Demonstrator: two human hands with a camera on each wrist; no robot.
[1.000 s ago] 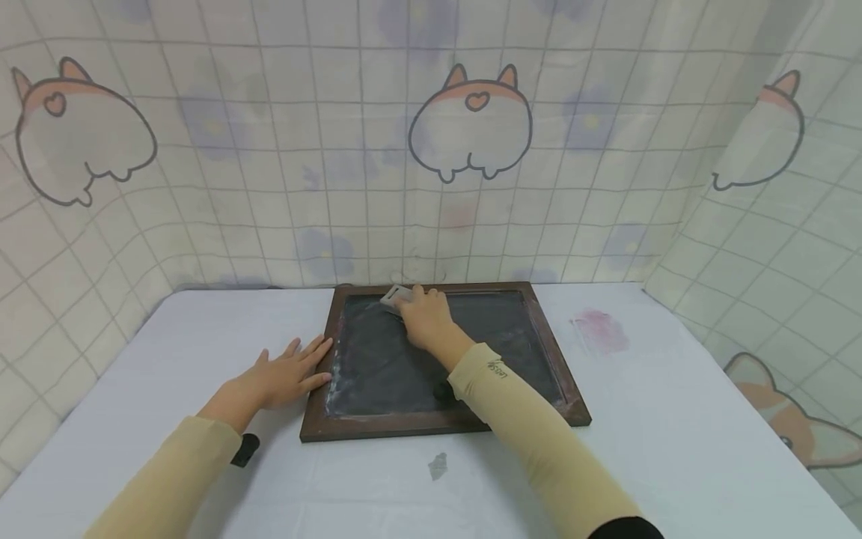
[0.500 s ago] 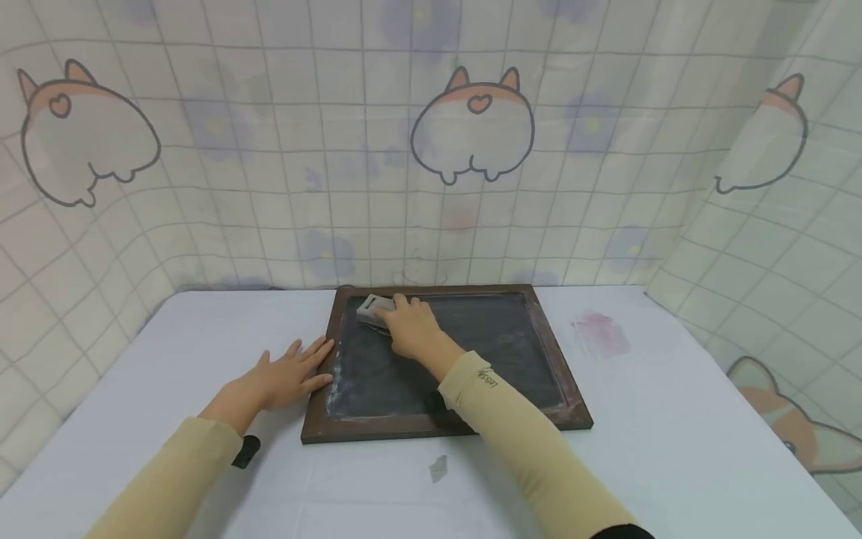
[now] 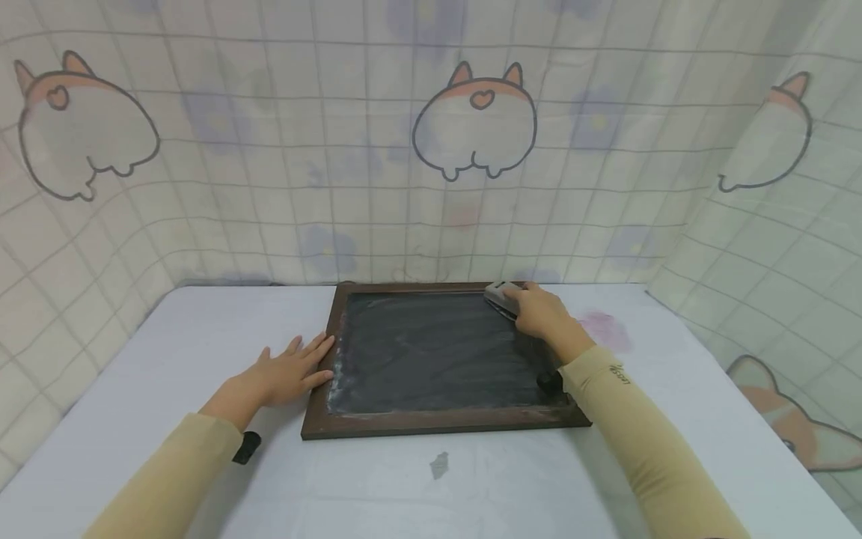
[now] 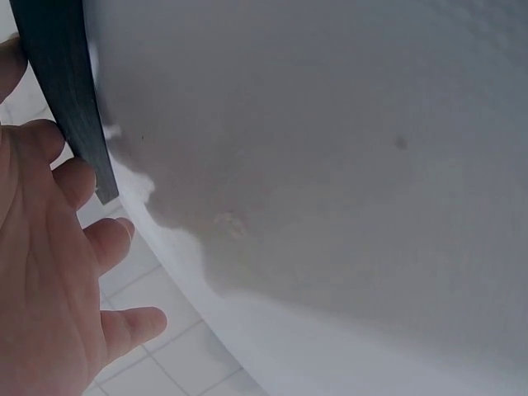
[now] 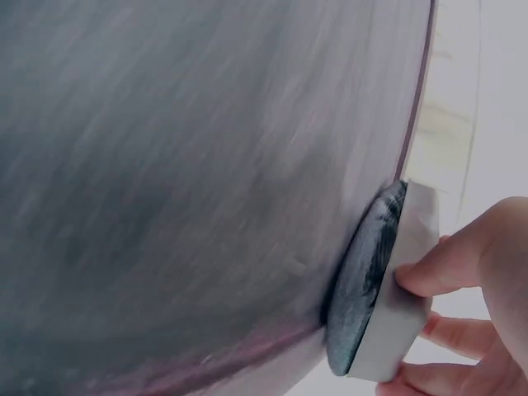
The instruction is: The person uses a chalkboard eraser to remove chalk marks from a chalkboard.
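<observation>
A blackboard (image 3: pixel 431 359) in a dark brown wooden frame lies on the white table, its surface streaked with pale chalk smears. My right hand (image 3: pixel 544 314) grips a grey chalkboard eraser (image 3: pixel 500 293) near the board's far right corner. In the right wrist view, thumb and fingers hold the eraser's light back (image 5: pixel 396 305), while its dark felt side (image 5: pixel 363 289) lies against the board. On the left, my left hand (image 3: pixel 279 376) rests with spread, straight fingers, its fingertips touching the frame's left edge. The left wrist view shows these fingers beside the frame's dark side (image 4: pixel 70 91).
A white cloth covers the table (image 3: pixel 337 486). A pink stain (image 3: pixel 606 331) marks it right of the board, and a grey-green patch (image 3: pixel 439 466) lies in front. A curtain (image 3: pixel 377 187) with a grid and dog pattern hangs behind and along both sides.
My right hand first slid the eraser left along the board's far side, then swept it across to the far right corner. My left hand has stayed at the frame.
</observation>
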